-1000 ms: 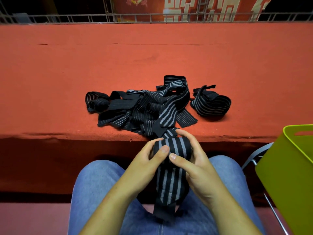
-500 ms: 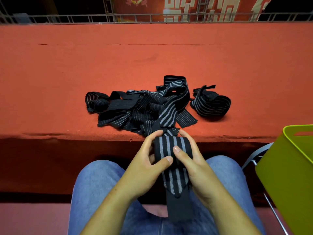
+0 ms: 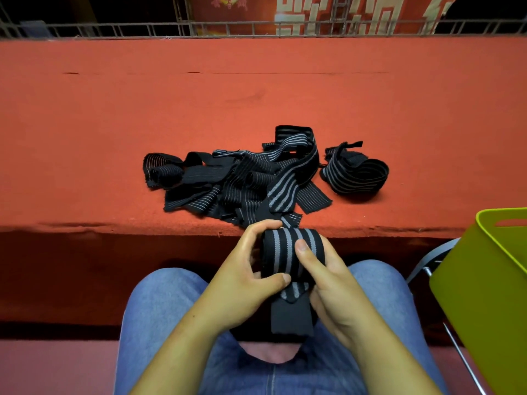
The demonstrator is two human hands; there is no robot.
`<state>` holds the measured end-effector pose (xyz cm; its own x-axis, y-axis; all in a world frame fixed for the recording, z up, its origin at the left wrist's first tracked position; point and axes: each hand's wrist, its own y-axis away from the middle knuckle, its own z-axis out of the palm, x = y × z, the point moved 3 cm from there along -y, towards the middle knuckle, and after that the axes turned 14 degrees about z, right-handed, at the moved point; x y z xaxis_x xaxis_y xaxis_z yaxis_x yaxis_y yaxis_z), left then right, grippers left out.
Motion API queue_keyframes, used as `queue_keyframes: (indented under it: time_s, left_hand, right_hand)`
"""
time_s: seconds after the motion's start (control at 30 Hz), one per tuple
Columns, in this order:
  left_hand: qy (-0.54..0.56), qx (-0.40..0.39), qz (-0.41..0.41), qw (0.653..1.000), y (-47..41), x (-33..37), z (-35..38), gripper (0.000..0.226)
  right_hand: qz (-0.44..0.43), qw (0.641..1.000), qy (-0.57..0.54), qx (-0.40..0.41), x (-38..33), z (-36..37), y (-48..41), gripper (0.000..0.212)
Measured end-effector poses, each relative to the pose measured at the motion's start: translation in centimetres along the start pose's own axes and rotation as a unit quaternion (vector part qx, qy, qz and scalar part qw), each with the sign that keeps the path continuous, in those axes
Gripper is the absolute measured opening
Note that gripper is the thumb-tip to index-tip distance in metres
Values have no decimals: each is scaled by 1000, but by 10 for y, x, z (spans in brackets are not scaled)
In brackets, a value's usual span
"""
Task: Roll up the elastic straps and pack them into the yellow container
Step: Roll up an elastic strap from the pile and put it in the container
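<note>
Gripping the rolled strap [image 3: 291,252], left hand [image 3: 242,283] and right hand [image 3: 328,286] curl their fingers [image 3: 306,255] round it.

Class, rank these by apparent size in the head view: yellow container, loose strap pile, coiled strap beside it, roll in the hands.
1-2. yellow container and strap pile: similar; the container is nearer and cut off by the frame.
3-4. coiled strap and roll: similar, the roll nearer the camera, so unranked.

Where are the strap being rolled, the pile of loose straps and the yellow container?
strap being rolled [image 3: 288,252]: head view, striped top of the roll.
pile of loose straps [image 3: 248,181]: head view, middle of the heap.
yellow container [image 3: 484,280]: head view, outer side wall.
</note>
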<state>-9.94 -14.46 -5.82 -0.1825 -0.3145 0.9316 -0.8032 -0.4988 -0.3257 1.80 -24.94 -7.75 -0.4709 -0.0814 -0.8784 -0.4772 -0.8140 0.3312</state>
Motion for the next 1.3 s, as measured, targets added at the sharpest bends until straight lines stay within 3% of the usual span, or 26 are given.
queue_keyframes:
  time_s: [0.13,0.3,0.57,0.83,0.97,1.1,1.3]
  left_hand:
    - [33,12,-31,999,0,-5,0,77]
    - [119,-11,-105,987,1,-3,4,44]
    - [157,8,-182,971,0,0,8,62]
    - [161,50,-146,975,-2,-1,6,24]
    - [126,30,-118,985,-1,-3,2,48]
    - [67,15,-69,995,-2,-1,1,56]
    - [54,15,-44,997,-2,-2,4,70]
  right_hand:
    - [-16,1000,-12,5,-2,-2,0,42]
    - [-53,998,28,-7,-7,-5,2,46]
    - [-57,996,31,-55,-6,-2,6,48]
    - [-36,996,-12,-81,-7,-2,5,51]
    - [-18,997,-20,-77,-13,0,8,48]
    - [-10,999,11,-46,-19,-4,12,48]
    - [23,997,33,-60,-22,-10,16,48]
